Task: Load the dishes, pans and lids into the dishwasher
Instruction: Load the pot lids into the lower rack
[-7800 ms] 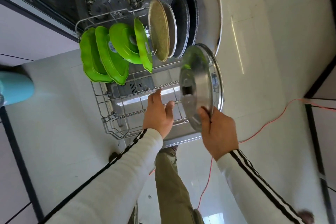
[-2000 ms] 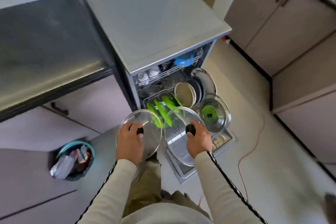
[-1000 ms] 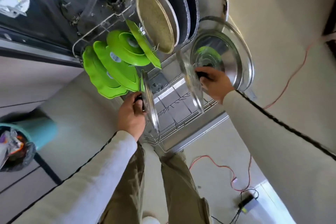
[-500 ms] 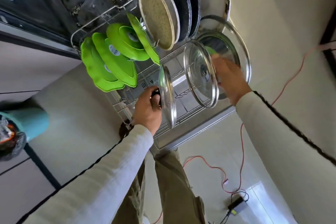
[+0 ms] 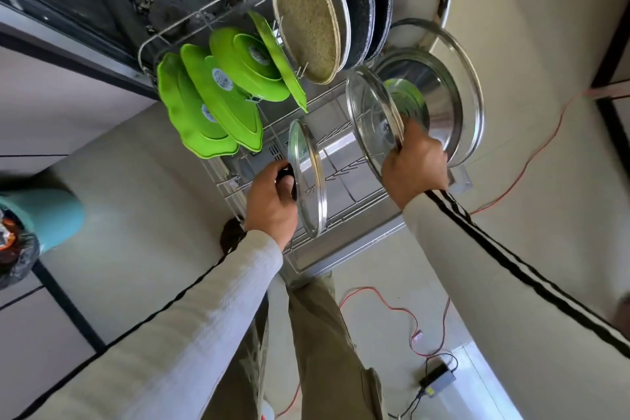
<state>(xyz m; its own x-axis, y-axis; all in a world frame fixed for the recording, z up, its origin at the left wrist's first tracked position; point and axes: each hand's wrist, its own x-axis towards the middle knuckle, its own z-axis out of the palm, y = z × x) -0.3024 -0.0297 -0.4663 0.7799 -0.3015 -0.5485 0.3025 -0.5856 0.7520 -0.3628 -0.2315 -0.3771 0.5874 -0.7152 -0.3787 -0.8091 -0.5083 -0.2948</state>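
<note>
Gripped upright: small lid (image 5: 308, 177) by knob (image 5: 285, 174) in left hand (image 5: 271, 203), large lid (image 5: 371, 116) by rim (image 5: 394, 138) in right hand (image 5: 414, 167); rack (image 5: 354, 196) below both.

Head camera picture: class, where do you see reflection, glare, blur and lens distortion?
Head view: a green reflection sits in the steel lid; a glare patch brightens the floor at lower right; the right sleeve is motion-smeared; wide-angle distortion swells the left sleeve toward the corner.
</note>
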